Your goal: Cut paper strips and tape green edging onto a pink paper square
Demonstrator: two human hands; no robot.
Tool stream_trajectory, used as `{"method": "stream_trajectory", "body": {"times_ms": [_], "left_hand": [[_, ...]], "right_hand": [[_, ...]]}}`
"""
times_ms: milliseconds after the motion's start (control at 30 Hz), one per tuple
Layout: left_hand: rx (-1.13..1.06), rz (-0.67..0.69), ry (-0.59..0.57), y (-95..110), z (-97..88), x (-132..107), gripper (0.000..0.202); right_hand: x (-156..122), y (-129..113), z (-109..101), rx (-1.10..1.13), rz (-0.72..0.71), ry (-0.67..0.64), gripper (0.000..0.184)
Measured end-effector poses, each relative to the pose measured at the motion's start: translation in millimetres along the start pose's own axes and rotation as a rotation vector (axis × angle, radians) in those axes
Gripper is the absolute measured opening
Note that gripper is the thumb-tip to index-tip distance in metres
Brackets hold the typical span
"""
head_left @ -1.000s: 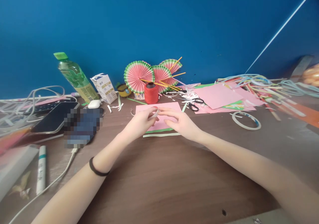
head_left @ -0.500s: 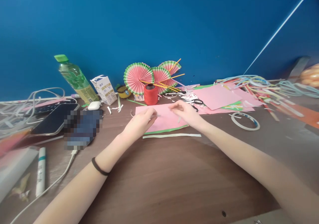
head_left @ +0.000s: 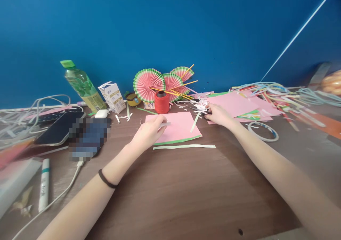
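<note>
My left hand [head_left: 151, 130] is closed in a pinch over the left part of a pink paper sheet [head_left: 181, 122]. A small whitish strip [head_left: 165, 124] juts from between its thumb and fingers. Off to the right, my right hand [head_left: 218, 115] has its fingers on the black-handled scissors [head_left: 204, 116], which it partly hides. The sheet has a green edge at the front. Across its right side lies a pale green strip [head_left: 195, 122], and a longer pale strip [head_left: 184, 147] rests on the table just before it.
Behind the sheet stand a red thread spool [head_left: 161, 103] and pleated watermelon-coloured paper fans [head_left: 149, 85]. White paper scraps [head_left: 201, 104], more pink sheets [head_left: 234, 103] and a tape roll [head_left: 263, 131] lie to the right. Leftward are a carton [head_left: 112, 97], a green-capped bottle [head_left: 85, 87] and phones.
My right hand has moved right from above the pink sheet to the scissors. My left hand stays nearly in place, the small strip now showing in its fingers.
</note>
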State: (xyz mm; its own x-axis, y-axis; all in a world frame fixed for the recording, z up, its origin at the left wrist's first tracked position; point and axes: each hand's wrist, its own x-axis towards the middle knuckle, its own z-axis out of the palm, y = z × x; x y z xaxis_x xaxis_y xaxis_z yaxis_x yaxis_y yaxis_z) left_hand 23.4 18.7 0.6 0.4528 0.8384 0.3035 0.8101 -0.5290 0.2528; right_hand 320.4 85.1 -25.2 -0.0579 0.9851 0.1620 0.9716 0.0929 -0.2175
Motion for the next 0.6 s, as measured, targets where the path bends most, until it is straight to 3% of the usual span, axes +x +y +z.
{"method": "stream_trajectory", "body": {"times_ms": [233,600], "left_hand": [[0.013,0.022,-0.007,0,0.0,0,0.011],[0.043,0.01,-0.024,-3,-0.1,0,0.014]], "right_hand": [[-3,-3,-2,-0.062,-0.017,-0.027,0.04],[-9,-15,-24,-0.313,-0.044,0.027,0.038]]}}
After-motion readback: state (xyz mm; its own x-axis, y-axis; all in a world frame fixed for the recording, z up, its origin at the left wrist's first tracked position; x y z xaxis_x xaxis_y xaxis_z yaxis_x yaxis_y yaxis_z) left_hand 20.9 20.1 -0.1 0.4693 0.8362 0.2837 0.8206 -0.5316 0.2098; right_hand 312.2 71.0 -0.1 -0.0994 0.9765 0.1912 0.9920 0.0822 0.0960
